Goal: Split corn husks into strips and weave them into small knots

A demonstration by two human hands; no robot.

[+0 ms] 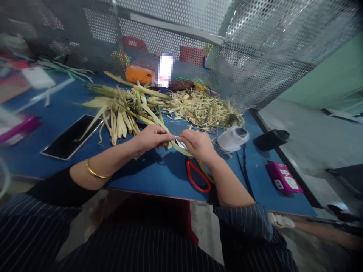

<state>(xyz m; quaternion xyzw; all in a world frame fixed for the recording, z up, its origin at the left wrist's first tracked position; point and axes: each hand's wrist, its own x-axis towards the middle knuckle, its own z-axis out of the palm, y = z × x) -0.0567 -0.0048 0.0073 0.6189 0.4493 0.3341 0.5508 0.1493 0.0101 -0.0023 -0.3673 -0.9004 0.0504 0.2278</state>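
Husk (181,150) strip is pinched by our left hand (150,139) and right hand (199,145). Scissors (190,177) show beneath our right.

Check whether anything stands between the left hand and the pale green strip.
Nothing visible does: the left hand is pinching at the pale green strip. Shiny metal shows beside the right hand.

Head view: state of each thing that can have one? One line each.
Left hand, pinching a leaf strip
Right hand, fingers curled in; hold unclear
Red-handled scissors, partly hidden; open or shut unclear
Dark phone, flat, screen black
Leaves, loose pile
Scraps, loose heap
White roll, upright or lying: unclear
Black roll, same
Purple pack, open or sealed: unclear
Gold bracelet, worn
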